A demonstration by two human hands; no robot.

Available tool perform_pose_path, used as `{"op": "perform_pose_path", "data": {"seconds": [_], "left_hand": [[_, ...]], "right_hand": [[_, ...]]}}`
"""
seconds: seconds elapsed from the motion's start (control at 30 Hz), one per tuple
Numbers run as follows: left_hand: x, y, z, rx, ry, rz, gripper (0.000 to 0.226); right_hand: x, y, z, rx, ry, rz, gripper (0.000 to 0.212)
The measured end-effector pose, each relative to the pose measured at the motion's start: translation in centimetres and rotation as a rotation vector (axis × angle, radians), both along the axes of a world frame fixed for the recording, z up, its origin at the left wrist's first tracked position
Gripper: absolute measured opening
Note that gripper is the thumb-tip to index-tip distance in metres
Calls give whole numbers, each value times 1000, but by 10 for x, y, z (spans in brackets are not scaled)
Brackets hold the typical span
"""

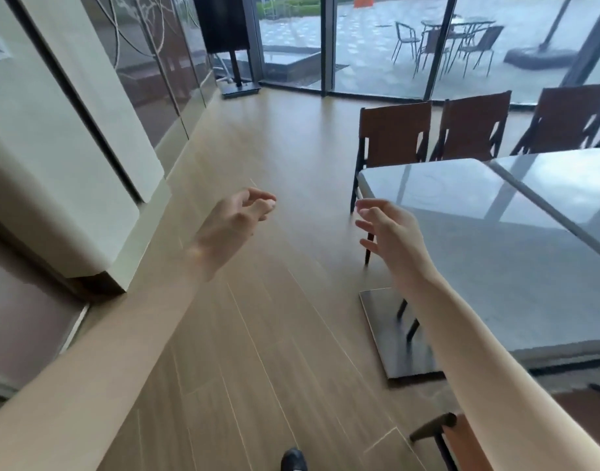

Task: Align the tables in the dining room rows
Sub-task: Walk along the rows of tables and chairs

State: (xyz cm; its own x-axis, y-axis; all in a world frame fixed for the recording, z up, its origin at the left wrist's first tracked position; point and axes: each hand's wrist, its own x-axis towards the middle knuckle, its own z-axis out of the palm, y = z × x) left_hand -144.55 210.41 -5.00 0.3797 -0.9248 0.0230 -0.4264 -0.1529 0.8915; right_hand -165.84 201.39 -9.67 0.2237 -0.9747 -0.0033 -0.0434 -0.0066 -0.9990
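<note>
Both hands, left hand [235,217] and right hand [390,232], hover with loose, empty fingers; best to grip the near surface [488,239] edge squarely.

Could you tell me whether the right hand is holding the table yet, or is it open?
Open. The right hand has spread fingers holding nothing, hanging beside the grey table near its corner.

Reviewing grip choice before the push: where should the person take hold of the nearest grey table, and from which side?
Probably the grey table top's near left edge and corner, approached from the aisle side. That edge is bare and nearest the right hand; brown chairs block the far side. Both hands are empty, the left hand over open floor.
</note>
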Motion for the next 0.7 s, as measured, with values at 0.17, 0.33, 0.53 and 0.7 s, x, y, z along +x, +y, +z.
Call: {"op": "perform_pose_path", "data": {"seconds": [0.17, 0.33, 0.53, 0.7], "left_hand": [[42, -120, 6, 20, 52, -90, 26], [35, -229, -21, 72, -21, -287, 18], [26, -365, -68, 170, -185, -580, 10], [27, -493, -82, 187, -285, -692, 10]], "right_hand": [[23, -80, -10, 23, 38, -157, 23], [13, -147, -36, 91, 87, -367, 24], [8, -242, -75, 173, 68, -538, 17], [5, -350, -110, 232, 80, -641, 15]]}}
